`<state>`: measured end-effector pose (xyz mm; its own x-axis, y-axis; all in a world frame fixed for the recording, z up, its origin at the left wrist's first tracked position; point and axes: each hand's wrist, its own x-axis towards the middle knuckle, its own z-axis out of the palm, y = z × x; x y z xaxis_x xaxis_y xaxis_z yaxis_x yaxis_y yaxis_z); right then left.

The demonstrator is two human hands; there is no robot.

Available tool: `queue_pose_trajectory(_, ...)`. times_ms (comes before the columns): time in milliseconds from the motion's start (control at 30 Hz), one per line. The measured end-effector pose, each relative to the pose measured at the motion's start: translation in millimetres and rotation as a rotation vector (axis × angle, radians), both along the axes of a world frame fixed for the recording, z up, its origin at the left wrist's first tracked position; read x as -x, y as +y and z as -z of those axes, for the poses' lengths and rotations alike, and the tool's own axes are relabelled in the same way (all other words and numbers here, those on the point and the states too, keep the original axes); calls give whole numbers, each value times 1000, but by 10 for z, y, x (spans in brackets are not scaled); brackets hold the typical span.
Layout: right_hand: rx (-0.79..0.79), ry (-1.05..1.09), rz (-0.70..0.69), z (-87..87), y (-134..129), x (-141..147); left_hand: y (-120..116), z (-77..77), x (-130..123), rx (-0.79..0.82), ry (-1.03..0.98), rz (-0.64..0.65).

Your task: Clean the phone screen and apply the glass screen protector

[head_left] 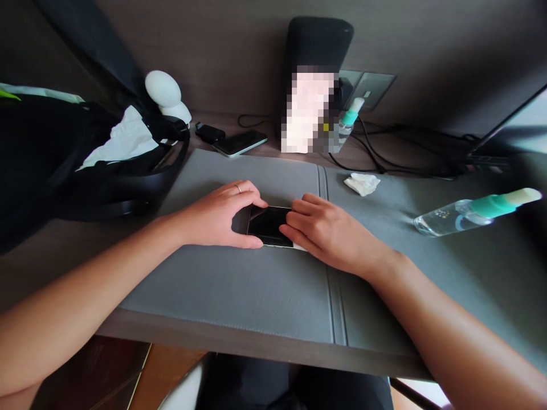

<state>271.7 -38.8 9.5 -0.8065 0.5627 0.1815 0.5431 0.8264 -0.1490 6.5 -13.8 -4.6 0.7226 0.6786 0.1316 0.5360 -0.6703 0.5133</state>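
A smartphone (268,226) with a dark, glossy screen lies flat on the grey desk mat (239,285). My left hand (222,213), a ring on one finger, spans its left end, with thumb and fingertips pressed to the two long edges. Over the right end of the phone rests my right hand (320,230), its fingers bent and bunched against the screen. A sliver of something white shows beneath these fingers; whether it is a wipe or part of the phone I cannot tell. The right palm hides that end of the phone.
Behind lie another phone (241,142) and a small black device (209,132). A crumpled white tissue (362,184) and a clear spray bottle (461,216) are to the right. A black bag (55,165) fills the left; a white rounded device (164,91) and cables (371,145) are near the wall.
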Motion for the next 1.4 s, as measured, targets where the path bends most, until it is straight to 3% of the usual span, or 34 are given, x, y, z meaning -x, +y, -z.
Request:
queue_pose_trajectory(100,9,113,-18,-79,-22,-49,-5,-14,-10,-1,6,-16)
queue_pose_trajectory(233,7,290,57,-166,-32,-154,-4,-22,-13,-1,11,-3)
queue_pose_trajectory(367,114,183,20,-122,-17,-212,0,-7,1,-7,9,2)
queue_pose_trajectory(533,254,152,119,-37,-11,-250,1,-5,0,-5,18,-8)
queue_pose_trajectory(867,351,157,176,-121,43,-460,-6,1,5,-25,23,-6)
queue_pose_trajectory(1133,296,207,178,-87,44,-337,-12,-9,7,-16,29,-8)
queue_pose_trajectory(1400,384,185,219,-128,38,-316,11,-5,0,4,-2,-1)
